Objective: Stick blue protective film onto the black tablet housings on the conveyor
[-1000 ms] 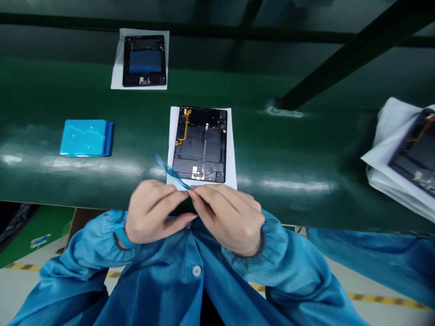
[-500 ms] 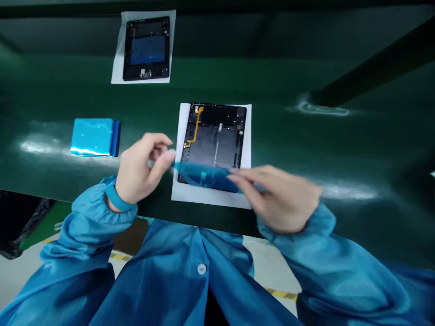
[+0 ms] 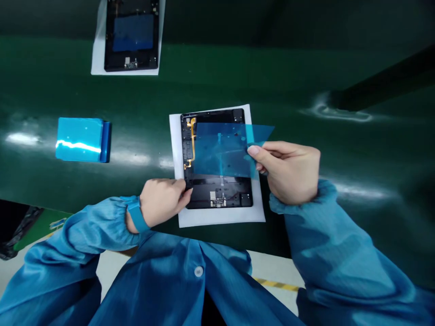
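Blue translucent film (image 3: pixel 220 149) spans the middle of an open device (image 3: pixel 200 197), its right end overhanging the device's right edge. Right hand (image 3: pixel 292 172): thumb and fingers pinch the film near that end. Left hand (image 3: pixel 162 199): fingers curled, touching the device's near-left corner; whether they grip it, cannot tell. Device lies between the hands on a white sheet (image 3: pixel 222 218), orange ribbon cable (image 3: pixel 193 140) along its left side, small circuit board (image 3: pixel 218 200) at its near edge. Surface: glossy green tabletop (image 3: pixel 288 104), with bright reflections. To the left, a stack of blue pieces (image 3: pixel 79 138); far left, a second device (image 3: pixel 115 61) on its own white sheet, blue panel (image 3: pixel 133 32) inside. Room: pale floor (image 3: pixel 282 265) with yellow-and-black tape (image 3: pixel 277 284) below the table's near edge; black bag (image 3: pixel 25 231) at near left; dark post (image 3: pixel 390 83) at far right. The second device's far end is cut off by the frame. Parts beneath the film show only dimly; film-to-device contact not discernible. Left fingertips partly hidden.
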Motion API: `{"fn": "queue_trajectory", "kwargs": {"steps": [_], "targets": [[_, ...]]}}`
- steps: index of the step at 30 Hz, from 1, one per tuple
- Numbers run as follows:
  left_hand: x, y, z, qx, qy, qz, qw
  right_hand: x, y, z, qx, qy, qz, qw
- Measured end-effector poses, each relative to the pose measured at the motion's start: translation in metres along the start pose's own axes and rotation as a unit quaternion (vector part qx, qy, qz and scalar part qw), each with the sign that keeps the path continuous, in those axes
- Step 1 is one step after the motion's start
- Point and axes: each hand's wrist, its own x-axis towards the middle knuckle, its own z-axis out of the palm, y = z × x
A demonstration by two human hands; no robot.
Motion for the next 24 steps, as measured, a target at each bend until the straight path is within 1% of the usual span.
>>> {"fn": "queue_trajectory", "kwargs": {"steps": [2,4,6,7,10,12,16,19,22,24], "targets": [[0.011,-0.01,-0.007,-0.104,0.061,-0.019,0.992,0.0,-0.001,0.005,0.028,-0.015,0.027,0.999],[0.026,-0.019,-0.015,-0.222,0.109,-0.021,0.969,-0.001,-0.003,0.008,0.048,-0.03,0.043,0.997],[0.039,-0.023,-0.02,-0.299,0.13,0.001,0.945,-0.002,-0.003,0.01,0.059,-0.037,0.043,0.997],[0.043,-0.023,-0.021,-0.315,0.139,0.013,0.939,-0.003,-0.003,0.01,0.061,-0.041,0.043,0.996],[0.046,-0.019,-0.021,-0.313,0.169,0.033,0.934,-0.003,0.001,0.008,0.063,-0.058,0.048,0.995],[0.044,-0.017,-0.018,-0.314,0.172,0.03,0.933,-0.003,0.003,0.006,0.063,-0.075,0.047,0.994],[0.043,-0.016,-0.013,-0.356,0.148,0.0,0.923,-0.004,-0.003,0.001,0.032,-0.094,0.008,0.995],[0.046,-0.017,-0.009,-0.381,0.122,-0.018,0.916,-0.004,-0.011,-0.001,-0.031,-0.08,-0.027,0.996],[0.045,-0.02,-0.006,-0.351,0.111,-0.022,0.93,-0.003,-0.009,-0.002,-0.047,-0.075,-0.028,0.996],[0.042,-0.025,-0.006,-0.29,0.139,-0.013,0.947,-0.001,-0.004,-0.003,-0.033,-0.077,-0.004,0.996]]}}
